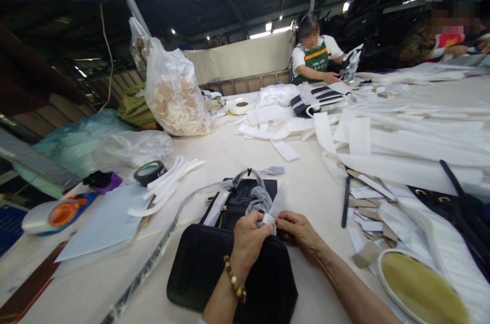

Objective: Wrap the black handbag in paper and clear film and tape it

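Note:
A black bag (229, 268) lies on the table in front of me, with its handle (239, 179) wrapped in thin greyish film. My left hand (250, 237), with a beaded bracelet at the wrist, is closed on a white foam strip (269, 219) just above the bag. The thumb and fingers of my right hand (298, 229) pinch together at the strip's right side; fingertips partly hide what they grip. Bunched grey film (259, 199) sits beside the strip. A film-wrapped strap (164, 245) runs from the bag toward the lower left.
White foam strips (406, 145) pile up at the right, above cardboard scraps (369, 212) and a round yellowish container (421, 288). Black tape (150, 173) and a tape dispenser (57, 214) lie left. Behind stands a scrap-filled plastic bag (172, 94). A co-worker (316, 56) works across the table.

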The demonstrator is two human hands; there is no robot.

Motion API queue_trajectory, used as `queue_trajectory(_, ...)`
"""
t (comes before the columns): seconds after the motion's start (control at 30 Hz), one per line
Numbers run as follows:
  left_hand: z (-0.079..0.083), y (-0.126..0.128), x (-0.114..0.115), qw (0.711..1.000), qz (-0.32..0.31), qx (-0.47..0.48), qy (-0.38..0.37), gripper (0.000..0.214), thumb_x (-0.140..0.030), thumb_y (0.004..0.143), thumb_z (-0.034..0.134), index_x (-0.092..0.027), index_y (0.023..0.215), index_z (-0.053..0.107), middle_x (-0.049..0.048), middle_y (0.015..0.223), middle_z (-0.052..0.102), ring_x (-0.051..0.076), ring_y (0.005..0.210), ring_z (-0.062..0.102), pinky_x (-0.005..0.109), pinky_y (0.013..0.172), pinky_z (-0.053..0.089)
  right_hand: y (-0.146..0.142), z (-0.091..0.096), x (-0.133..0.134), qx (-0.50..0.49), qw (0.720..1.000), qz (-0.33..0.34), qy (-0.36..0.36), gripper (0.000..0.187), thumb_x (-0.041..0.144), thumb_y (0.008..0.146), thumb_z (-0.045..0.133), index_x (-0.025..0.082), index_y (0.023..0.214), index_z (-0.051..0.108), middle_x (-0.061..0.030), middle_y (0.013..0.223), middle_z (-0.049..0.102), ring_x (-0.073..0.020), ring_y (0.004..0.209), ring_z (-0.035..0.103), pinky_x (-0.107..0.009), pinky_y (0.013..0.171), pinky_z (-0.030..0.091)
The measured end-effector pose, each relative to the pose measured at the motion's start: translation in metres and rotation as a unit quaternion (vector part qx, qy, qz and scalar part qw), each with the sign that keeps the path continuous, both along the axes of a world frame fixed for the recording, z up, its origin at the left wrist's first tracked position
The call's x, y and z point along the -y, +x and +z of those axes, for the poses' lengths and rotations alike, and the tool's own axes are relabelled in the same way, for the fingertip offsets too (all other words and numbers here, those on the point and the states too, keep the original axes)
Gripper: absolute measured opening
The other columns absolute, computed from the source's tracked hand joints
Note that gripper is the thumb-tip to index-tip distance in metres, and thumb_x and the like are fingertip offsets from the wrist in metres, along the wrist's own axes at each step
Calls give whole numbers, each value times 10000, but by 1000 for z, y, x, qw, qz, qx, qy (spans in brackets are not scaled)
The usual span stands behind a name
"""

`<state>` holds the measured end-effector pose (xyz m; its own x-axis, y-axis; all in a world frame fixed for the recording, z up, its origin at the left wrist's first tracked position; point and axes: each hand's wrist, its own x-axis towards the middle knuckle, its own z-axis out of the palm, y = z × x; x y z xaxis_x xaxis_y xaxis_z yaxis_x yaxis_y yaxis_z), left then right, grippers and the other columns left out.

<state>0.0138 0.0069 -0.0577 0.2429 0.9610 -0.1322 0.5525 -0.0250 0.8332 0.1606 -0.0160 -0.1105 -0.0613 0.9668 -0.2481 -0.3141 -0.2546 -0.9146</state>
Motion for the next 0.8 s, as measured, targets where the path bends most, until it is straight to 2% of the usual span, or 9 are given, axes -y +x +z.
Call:
queue_trajectory(0.13, 2, -1, 2, 999, 0, 33, -11, 181, -292, 647, 564, -168, 749, 647, -28, 645, 629, 114, 594, 524, 211, 584, 398, 0, -4, 2, -10, 1000, -1, 5, 372, 497, 595, 711, 146, 687, 630, 66, 456, 421, -41, 402, 288, -218, 419, 125)
queue_trajectory(0.37, -4, -1, 1, 999, -5, 41, -4, 204, -325, 650, 565, -162, 749, 640, -16, 666, 636, 125, 624, 549, 214, 600, 408, -7, 0, 7, -12, 1000, -27, 2, 390, 498, 527, 712, 151, 679, 619, 67, 465, 422, -46, 418, 308, -214, 430, 152)
queue_trajectory(0.53, -4, -1, 1, 1000, -8, 3, 14, 189, -309, 662, 560, -169, 757, 643, -18, 670, 637, 129, 628, 554, 214, 591, 397, -16, 1, 6, 16, 998, -64, -16, 350, 450, 546, 670, 182, 735, 548, 91, 427, 412, -54, 365, 291, -211, 399, 152)
queue_trajectory(0.63, -1, 0, 2, 999, -14, -30, 29, 168, -296, 683, 545, -180, 761, 637, -27, 675, 638, 125, 636, 565, 210, 595, 391, -22, 5, 9, 47, 993, -103, -16, 297, 408, 542, 644, 204, 702, 500, 106, 408, 387, -67, 361, 304, -214, 394, 180)
queue_trajectory(0.73, 3, 2, 5, 996, -18, -77, 52, 156, -295, 713, 525, -193, 773, 627, -29, 682, 641, 129, 645, 575, 213, 602, 387, -25, 14, 16, 83, 987, -139, -10, 248, 417, 586, 596, 189, 652, 522, 72, 459, 447, -86, 435, 379, -222, 434, 254)
queue_trajectory(0.8, 3, 4, 8, 991, -20, -114, 74, 166, -306, 741, 503, -198, 788, 620, -17, 681, 643, 143, 650, 585, 228, 606, 383, -27, 22, 20, 101, 984, -148, -12, 280, 453, 633, 562, 173, 642, 554, 34, 532, 513, -110, 520, 442, -231, 481, 302)
